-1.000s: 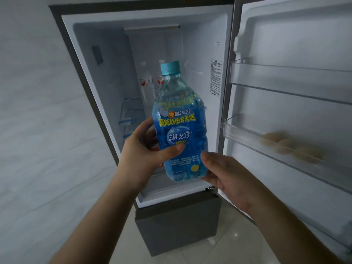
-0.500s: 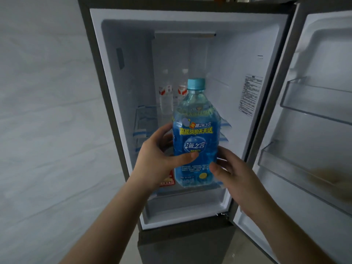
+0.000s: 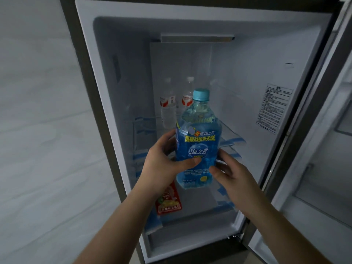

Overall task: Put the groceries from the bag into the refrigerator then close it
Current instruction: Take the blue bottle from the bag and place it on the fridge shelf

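Head view: I hold a blue drink bottle (image 3: 198, 141) upright at the open refrigerator (image 3: 247, 77).

My left hand (image 3: 163, 166) wraps the bottle's label, thumb across the front, while my right hand (image 3: 234, 180) grips its lower side at 4 o'clock, fingers curled round it; two hands, I judge, steady a full, heavy bottle. It sits in the frame's centre, cap at 12 o'clock, in front of the glass shelf (image 3: 230, 138), not yet set down. Two small water bottles (image 3: 168, 107) stand at the back, at 11 o'clock of it; a red packet (image 3: 168, 201) lies lower, at 7 o'clock. The door (image 3: 323, 168) stands open at 3 o'clock.
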Demonstrator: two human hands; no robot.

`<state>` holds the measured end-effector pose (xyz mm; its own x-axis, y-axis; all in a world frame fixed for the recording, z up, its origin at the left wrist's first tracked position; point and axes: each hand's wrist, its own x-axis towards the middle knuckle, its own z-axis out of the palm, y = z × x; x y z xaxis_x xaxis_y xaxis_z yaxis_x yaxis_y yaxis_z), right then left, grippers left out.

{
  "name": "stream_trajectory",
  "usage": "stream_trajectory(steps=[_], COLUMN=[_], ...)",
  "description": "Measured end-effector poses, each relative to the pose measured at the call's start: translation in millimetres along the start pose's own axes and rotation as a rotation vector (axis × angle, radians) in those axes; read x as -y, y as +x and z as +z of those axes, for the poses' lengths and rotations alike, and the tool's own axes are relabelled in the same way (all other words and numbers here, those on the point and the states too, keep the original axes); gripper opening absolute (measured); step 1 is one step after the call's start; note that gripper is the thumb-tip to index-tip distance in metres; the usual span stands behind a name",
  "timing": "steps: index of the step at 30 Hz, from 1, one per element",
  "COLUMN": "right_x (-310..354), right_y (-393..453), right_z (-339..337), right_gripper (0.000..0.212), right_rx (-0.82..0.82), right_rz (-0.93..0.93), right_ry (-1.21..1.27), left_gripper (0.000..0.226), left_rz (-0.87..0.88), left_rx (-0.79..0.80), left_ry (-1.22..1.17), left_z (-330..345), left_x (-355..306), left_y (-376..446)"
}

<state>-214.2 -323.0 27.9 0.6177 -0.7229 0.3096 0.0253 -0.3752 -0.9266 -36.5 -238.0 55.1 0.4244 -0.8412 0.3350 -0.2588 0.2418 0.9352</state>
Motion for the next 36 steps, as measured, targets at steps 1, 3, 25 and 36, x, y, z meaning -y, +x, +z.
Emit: stream_trajectory(steps=[1, 3, 25, 36], right_x=[-3, -10, -99, -121], right_y=[7, 21, 198, 224], right_z=[0, -2, -27, -18], right_gripper=[0.047, 0.046, 0.04, 0.042], right_rx=[0.003, 0.015, 0.098, 0.06], right_rz=[0.0, -0.004, -0.005, 0.024], right_ry=[-0.001, 0.005, -0.007, -0.032], left_gripper=[0.073, 0.074, 0.076, 0.08], left_rz=[0.0, -0.004, -0.107, -0.109], left_rx=[-0.007, -0.019, -0.169, -0.188], left_ry=[0.0, 0.004, 0.0, -0.012], left_z=[0, 1, 21, 20], left_x=[4, 13, 82, 112], left_y=[7, 20, 173, 202])
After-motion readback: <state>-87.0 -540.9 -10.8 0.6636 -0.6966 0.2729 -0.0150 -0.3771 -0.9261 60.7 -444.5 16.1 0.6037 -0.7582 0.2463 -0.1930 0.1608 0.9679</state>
